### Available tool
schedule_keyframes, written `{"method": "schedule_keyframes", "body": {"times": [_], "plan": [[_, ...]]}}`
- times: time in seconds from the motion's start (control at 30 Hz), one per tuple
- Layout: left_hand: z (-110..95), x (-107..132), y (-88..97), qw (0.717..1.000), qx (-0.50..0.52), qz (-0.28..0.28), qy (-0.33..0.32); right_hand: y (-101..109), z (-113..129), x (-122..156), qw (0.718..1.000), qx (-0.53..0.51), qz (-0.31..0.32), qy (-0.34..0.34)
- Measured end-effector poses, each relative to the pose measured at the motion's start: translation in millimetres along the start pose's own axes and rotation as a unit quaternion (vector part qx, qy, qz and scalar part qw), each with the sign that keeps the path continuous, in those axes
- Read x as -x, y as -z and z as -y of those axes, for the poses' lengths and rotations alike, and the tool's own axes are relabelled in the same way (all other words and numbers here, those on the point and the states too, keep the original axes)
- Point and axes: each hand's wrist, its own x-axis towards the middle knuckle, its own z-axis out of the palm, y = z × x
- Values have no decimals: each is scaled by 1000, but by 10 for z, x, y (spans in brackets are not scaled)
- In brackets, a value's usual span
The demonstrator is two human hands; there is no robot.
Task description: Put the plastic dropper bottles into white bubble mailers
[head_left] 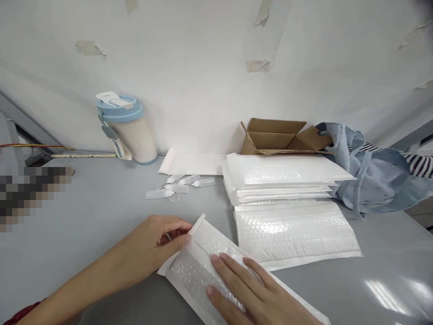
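A white bubble mailer (pixel 198 264) lies slanted on the grey table (pixel 88 225) near the front edge. My left hand (pixel 158 246) pinches the mailer's open flap end, fingers closed on it. My right hand (pixel 246 289) lies flat on top of the mailer with its fingers stretched out, pressing it down. To the right, a single bubble mailer (pixel 294 234) lies flat, and behind it sits a stack of several more mailers (pixel 280 178).
Several small white tags with loops (pixel 179 186) lie mid-table, behind them a flat white sheet (pixel 194 162). A cup with a blue lid (pixel 130 131) stands by the wall. An open cardboard box (pixel 280 135) and blue cloth (pixel 372 171) sit at the back right.
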Motion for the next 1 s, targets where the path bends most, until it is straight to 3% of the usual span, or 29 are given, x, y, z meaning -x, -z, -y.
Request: {"method": "schedule_keyframes", "body": {"times": [0.1, 0.3, 0.57, 0.63, 0.7, 0.8, 0.87, 1.0], "plan": [[-43, -1, 12, 998, -61, 29, -9, -10, 17, 8, 1000, 2, -1, -1], [-24, -31, -34, 994, -77, 78, -15, -13, 23, 3, 1000, 10, -4, -2], [8, -44, -162, 989, -130, 58, -32, -26, 11, 10, 1000, 1, 4, 3], [41, -26, -152, 986, -141, 57, -66, -34, 20, 10, 1000, -1, 3, -5], [105, -17, -126, 971, -189, 42, -139, -40, 25, 13, 1000, -8, 4, -14], [204, -16, -70, 919, -306, 8, -248, -46, 20, 25, 999, -27, 5, -32], [225, -10, -31, 896, -351, 7, -271, -49, 14, 34, 998, -37, 3, -43], [158, 42, 33, 905, -336, 56, -257, -38, 10, 43, 998, -51, 5, -45]]}}
